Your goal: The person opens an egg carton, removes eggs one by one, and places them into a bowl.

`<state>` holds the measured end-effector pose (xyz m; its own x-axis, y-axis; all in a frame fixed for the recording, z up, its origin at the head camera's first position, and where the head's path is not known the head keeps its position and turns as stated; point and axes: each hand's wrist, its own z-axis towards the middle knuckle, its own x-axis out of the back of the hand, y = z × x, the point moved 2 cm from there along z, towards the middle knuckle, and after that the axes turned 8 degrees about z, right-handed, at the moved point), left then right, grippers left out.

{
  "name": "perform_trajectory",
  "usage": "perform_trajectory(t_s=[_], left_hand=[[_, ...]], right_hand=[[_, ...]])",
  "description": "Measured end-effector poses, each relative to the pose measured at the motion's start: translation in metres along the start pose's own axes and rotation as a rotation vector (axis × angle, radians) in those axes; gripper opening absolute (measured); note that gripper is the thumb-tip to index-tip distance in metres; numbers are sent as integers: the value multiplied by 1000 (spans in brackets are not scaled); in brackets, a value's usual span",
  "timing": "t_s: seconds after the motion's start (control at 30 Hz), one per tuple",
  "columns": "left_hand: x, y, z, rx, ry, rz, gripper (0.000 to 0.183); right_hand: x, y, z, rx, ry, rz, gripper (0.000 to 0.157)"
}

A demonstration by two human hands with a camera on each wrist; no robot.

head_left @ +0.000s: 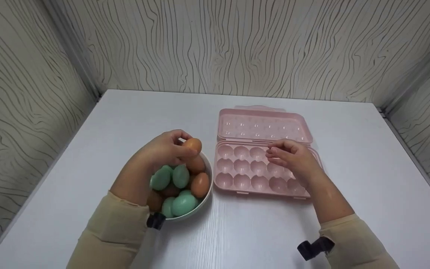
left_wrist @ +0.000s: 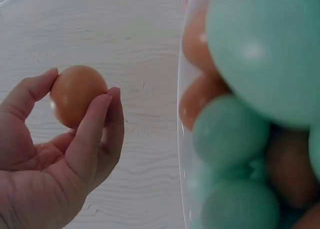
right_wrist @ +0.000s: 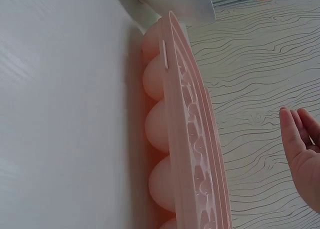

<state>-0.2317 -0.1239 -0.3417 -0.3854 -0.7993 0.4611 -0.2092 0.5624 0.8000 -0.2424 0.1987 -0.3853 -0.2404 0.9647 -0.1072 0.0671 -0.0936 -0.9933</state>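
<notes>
A brown egg [head_left: 193, 144] is pinched between the thumb and fingers of my left hand [head_left: 162, 149], just above the far rim of a white bowl [head_left: 209, 186]. The left wrist view shows the same egg [left_wrist: 77, 95] at the fingertips, beside the bowl. Green eggs [head_left: 184, 204] and brown eggs [head_left: 200, 185] fill the bowl. To its right lies a pink egg carton [head_left: 242, 182], its lid [head_left: 263, 125] folded back and its visible cups bare. My right hand [head_left: 293, 158] hovers over the carton's right part with fingers loosely bent, holding nothing, and hides some cups.
The white table [head_left: 237, 239] carries the bowl and the carton side by side. Wood-patterned panels [head_left: 215, 48] rise behind the table and along both sides. A small black camera [head_left: 315, 247] is strapped on each sleeved wrist.
</notes>
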Motion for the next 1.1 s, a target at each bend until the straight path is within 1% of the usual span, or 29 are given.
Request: perform_trajectory(t_s=[0.13,0.2,0.33,0.43,0.5,0.63,0.73,0.87,0.97,1.1], left_hand=[[14,-11,1,58,10,81,37],[19,-17,3,73,9,132,37],[27,-28,6,116,-7,199,35],[29,-35,8,151,-19,242,37],[30,-37,9,167,-24,270,38],[30,-37,10,194,-25,324,38],[29,-36,12,209,-22,344,36],[28,-34,14,210,-13,366,32],[28,-34,14,210,-10,372,31],[29,-32,12,202,-7,347,29]], right_hand=[[4,1,1,-23,19,10,22],[5,2,1,-30,25,9,23],[8,2,2,-36,34,5,23],[10,2,2,-47,43,-14,27],[11,2,2,-49,46,-28,33],[13,1,2,-41,44,-34,42],[14,0,2,-33,45,-28,43],[15,-1,2,-13,41,-12,35],[16,-1,2,3,28,0,24],[17,-2,1,31,11,-4,14]])
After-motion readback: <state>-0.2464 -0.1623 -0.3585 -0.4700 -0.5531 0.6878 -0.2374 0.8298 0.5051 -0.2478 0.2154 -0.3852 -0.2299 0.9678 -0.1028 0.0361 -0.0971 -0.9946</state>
